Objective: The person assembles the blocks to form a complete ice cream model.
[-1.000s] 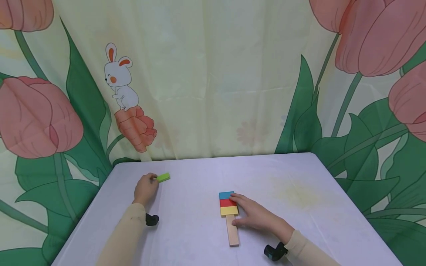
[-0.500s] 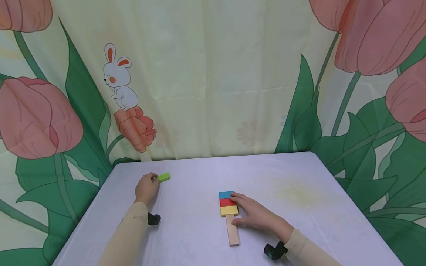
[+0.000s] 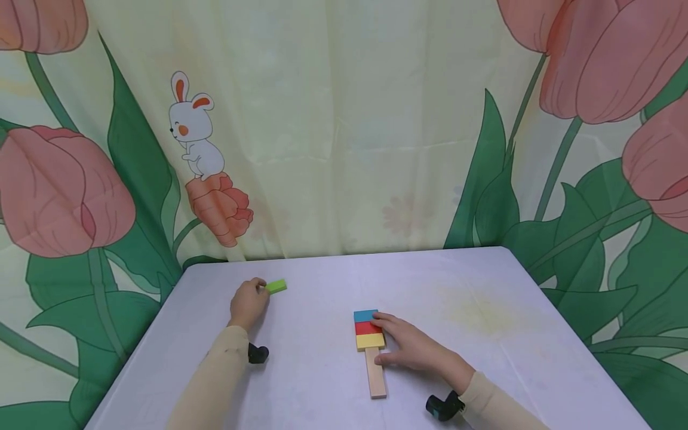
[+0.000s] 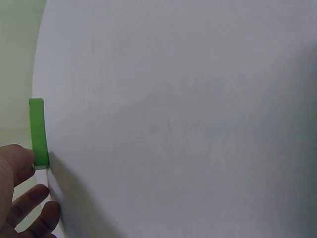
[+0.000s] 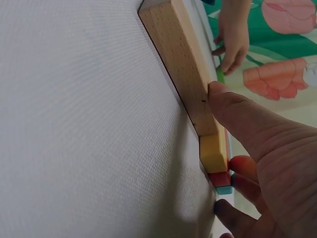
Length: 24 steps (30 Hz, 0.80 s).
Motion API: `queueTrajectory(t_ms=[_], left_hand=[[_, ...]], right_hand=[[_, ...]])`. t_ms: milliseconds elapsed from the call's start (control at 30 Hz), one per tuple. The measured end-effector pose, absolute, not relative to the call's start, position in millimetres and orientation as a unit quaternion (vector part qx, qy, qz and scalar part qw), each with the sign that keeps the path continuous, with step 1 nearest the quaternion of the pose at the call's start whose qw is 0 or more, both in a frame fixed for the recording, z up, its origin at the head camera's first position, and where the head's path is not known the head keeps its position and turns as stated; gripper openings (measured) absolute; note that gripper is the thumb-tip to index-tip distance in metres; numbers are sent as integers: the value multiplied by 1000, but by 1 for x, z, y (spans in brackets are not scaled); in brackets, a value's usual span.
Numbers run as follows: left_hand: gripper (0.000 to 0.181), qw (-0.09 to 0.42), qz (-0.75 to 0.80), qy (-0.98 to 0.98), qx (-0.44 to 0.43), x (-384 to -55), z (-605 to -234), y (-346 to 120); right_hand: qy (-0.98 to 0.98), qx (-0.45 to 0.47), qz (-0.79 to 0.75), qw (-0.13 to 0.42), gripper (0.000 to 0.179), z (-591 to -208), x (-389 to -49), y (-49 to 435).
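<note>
Near the far left of the table, my left hand pinches one end of a green wooden block between thumb and fingertips. The left wrist view shows the same green block standing out past the thumb. At the middle, blue, red and yellow blocks lie against each other in a row. A long plain wood block runs from the yellow one towards me. My right hand rests along their right side, fingers spread, thumb at the plain block, a fingertip at the blue and red ones.
A white cloth covers the table, with a faint yellowish stain at the right. Behind its far edge hangs a curtain printed with tulips and a rabbit. Each wrist wears a small black camera.
My left hand has moved slightly to the right with the green block. The right hand and the row of blocks have stayed in place.
</note>
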<state>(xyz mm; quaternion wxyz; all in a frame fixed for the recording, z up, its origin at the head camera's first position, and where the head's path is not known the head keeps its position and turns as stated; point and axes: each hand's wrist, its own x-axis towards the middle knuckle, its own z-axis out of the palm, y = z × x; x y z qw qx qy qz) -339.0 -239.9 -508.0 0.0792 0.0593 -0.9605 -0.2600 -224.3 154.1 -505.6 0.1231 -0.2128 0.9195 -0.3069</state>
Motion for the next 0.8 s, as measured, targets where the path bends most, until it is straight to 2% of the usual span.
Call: queueTrajectory(t_ms=[333,800], left_hand=[[33,78,-255,-963,39,-338,-507,-223],[32,45,-264,-963,19,-341,-505,-196]], right_hand=[[922,-208,-299,128,88,-505,-225,154],[921,-206,-303,133,87,-506,-224,155]])
